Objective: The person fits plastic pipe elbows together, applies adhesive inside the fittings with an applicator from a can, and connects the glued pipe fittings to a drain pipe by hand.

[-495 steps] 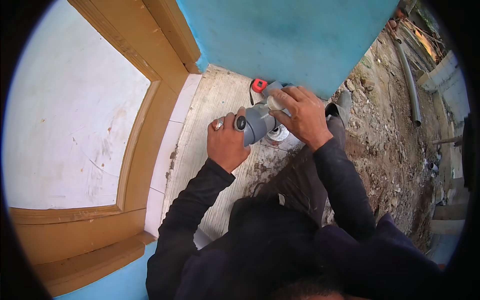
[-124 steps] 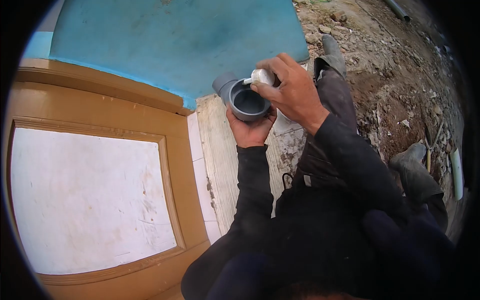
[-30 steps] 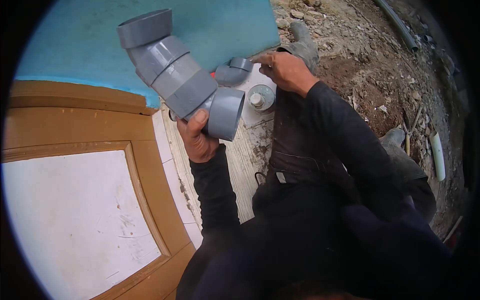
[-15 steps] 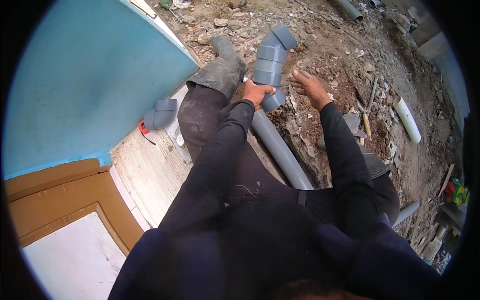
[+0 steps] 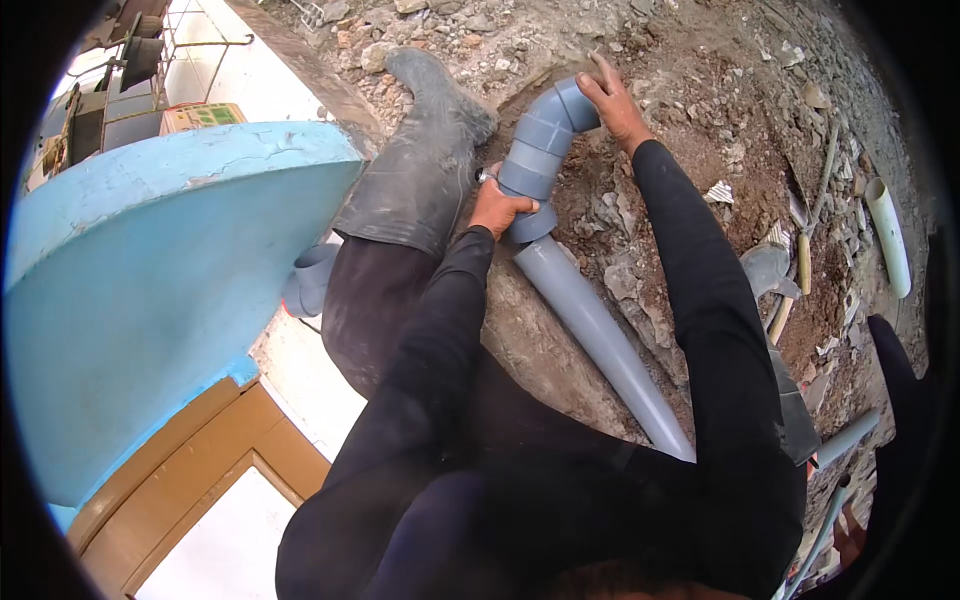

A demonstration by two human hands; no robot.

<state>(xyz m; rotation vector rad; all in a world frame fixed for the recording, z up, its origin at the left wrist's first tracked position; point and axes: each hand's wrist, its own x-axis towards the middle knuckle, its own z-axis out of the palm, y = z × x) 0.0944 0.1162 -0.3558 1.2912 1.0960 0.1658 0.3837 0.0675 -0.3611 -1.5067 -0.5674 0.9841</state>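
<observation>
A joined grey PVC elbow fitting (image 5: 530, 168) stands bent between my hands, its upper end angled right. My left hand (image 5: 500, 208) is closed around its lower part. Something small and light shows by the left fingers, too hidden to name. My right hand (image 5: 620, 108) lies against the elbow's upper end, fingers stretched out and apart. Just below the fitting is the upper end of a long grey pipe (image 5: 600, 340), running down between my legs. Whether fitting and pipe are joined I cannot tell.
Left stands a blue wall (image 5: 180, 270), with another grey elbow (image 5: 312, 282) at its foot. A wooden-handled tool (image 5: 804, 262) and a pale pipe (image 5: 888, 238) lie on rubble at right. Part of another person's hand (image 5: 850, 538) shows at lower right.
My right hand has moved up and left onto the elbow's upper end. My left hand still holds the fitting, now closer above the long pipe. The view has shifted.
</observation>
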